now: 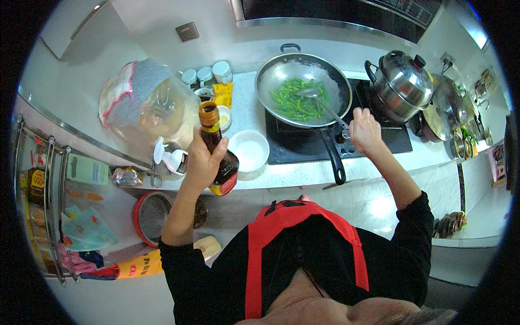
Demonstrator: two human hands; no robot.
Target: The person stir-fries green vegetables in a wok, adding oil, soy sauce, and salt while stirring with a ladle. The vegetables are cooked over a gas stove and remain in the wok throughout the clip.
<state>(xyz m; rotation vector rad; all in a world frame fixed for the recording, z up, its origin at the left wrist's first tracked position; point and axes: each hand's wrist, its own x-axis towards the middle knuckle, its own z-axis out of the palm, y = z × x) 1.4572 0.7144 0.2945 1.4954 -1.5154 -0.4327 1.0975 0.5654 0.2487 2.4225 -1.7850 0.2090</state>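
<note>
My left hand (202,159) grips a dark glass sauce bottle (226,170) with a yellow neck band; no cap shows on its mouth. The bottle is over the counter's front edge, left of the wok. In my right hand (365,129) is the handle of a metal spatula (313,94), whose blade rests on sliced green peppers (298,109). The peppers lie in the bottom of a steel wok (271,67) standing on the black cooktop (280,152). The wok's black handle (334,158) points toward me. An empty-looking white bowl (248,150) sits between bottle and cooktop.
A lidded steel pot (400,89) stands right of the wok. Seasoning jars (205,75), a yellow packet (223,94) and a small white bowl (224,118) are behind the bottle. A white spray bottle (172,159) and a bulky covered bundle (150,93) occupy the left counter.
</note>
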